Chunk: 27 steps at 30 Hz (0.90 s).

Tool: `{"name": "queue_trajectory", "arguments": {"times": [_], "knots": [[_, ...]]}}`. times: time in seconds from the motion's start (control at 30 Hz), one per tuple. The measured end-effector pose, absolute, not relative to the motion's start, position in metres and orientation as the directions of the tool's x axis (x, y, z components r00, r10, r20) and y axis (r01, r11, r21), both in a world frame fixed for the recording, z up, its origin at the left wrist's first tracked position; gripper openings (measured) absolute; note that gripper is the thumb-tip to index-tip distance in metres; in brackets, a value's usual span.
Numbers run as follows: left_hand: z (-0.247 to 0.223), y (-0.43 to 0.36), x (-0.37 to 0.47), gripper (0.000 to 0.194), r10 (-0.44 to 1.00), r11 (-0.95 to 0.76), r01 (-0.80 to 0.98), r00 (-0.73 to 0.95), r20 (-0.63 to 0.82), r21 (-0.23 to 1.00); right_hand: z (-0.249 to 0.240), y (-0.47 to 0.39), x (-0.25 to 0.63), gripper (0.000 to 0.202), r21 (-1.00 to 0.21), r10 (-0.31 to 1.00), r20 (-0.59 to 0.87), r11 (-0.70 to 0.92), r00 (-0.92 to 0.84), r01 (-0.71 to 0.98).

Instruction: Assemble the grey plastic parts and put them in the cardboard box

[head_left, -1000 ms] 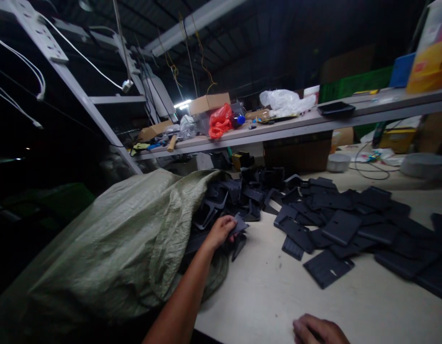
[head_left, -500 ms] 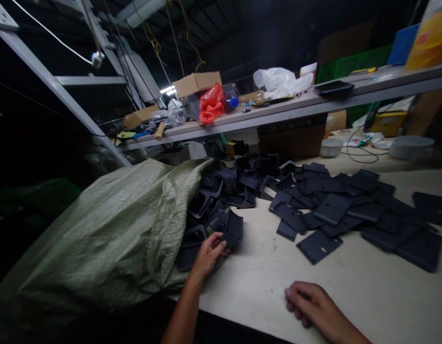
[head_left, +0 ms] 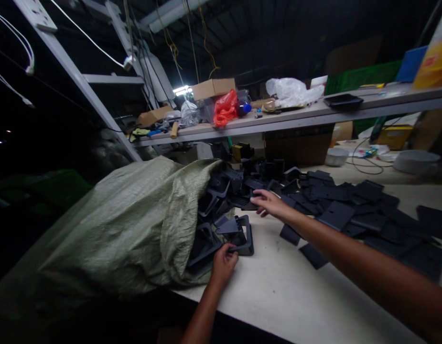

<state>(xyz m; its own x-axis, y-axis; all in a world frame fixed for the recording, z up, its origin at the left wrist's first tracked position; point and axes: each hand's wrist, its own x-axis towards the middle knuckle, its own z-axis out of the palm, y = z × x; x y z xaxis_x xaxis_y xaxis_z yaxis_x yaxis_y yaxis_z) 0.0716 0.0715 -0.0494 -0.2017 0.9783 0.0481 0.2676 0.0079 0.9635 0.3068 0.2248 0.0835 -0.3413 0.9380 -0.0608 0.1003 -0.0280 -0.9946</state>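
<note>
My left hand [head_left: 225, 263] is closed on the near edge of a black plastic frame [head_left: 248, 239] at the mouth of a green woven sack [head_left: 145, 229]. Inside that frame an opening shows, with a flat dark piece lying across its left part. More black frames [head_left: 202, 241] crowd the sack's mouth. Above the table, my right hand [head_left: 266, 202] reaches over toward the heap of dark plastic parts [head_left: 253, 184], fingers apart and holding nothing. Under and beyond my right forearm lie many flat black plates [head_left: 337, 215] in a loose pile.
A shelf [head_left: 296, 112] runs across the back with a red plastic bag [head_left: 226, 109], a cardboard box [head_left: 213, 88] and clear plastic wrap [head_left: 294, 91]. Beneath it are a brown carton [head_left: 299, 145] and a round clear tub [head_left: 336, 156]. The pale tabletop [head_left: 271, 296] ends at a dark front edge.
My right hand has gone from the table's front up and left to the dark parts. My left hand has left a ribbed black piece and now grips a frame. The view has shifted slightly.
</note>
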Motion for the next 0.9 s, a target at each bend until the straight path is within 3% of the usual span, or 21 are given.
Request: {"name": "queue_trajectory", "arguments": {"times": [0.1, 0.2, 0.43, 0.7, 0.9], "knots": [[-0.054, 0.070, 0.072, 0.026, 0.976, -0.009, 0.285, -0.206, 0.070, 0.958, 0.114, 0.274, 0.272, 0.066, -0.994, 0.951, -0.089, -0.066, -0.297, 0.086], [-0.057, 0.070, 0.071, 0.032, 0.974, -0.019, 0.306, -0.210, 0.086, 0.952, 0.128, 0.305, 0.238, 0.056, -0.992, 0.965, -0.112, -0.095, -0.235, 0.085], [-0.061, 0.072, 0.071, 0.034, 0.973, -0.023, 0.338, -0.209, 0.099, 0.941, 0.095, 0.310, 0.196, 0.039, -0.985, 0.977, -0.126, -0.103, -0.170, 0.139], [-0.062, 0.072, 0.072, 0.031, 0.976, -0.029, 0.374, -0.191, 0.107, 0.927, 0.063, 0.285, 0.208, 0.038, -0.971, 0.996, -0.018, 0.004, -0.089, 0.241], [-0.060, 0.071, 0.071, 0.031, 0.976, -0.044, 0.393, -0.181, 0.124, 0.919, 0.084, 0.268, 0.222, 0.056, -0.893, 0.977, 0.210, 0.202, -0.025, 0.401]]}}
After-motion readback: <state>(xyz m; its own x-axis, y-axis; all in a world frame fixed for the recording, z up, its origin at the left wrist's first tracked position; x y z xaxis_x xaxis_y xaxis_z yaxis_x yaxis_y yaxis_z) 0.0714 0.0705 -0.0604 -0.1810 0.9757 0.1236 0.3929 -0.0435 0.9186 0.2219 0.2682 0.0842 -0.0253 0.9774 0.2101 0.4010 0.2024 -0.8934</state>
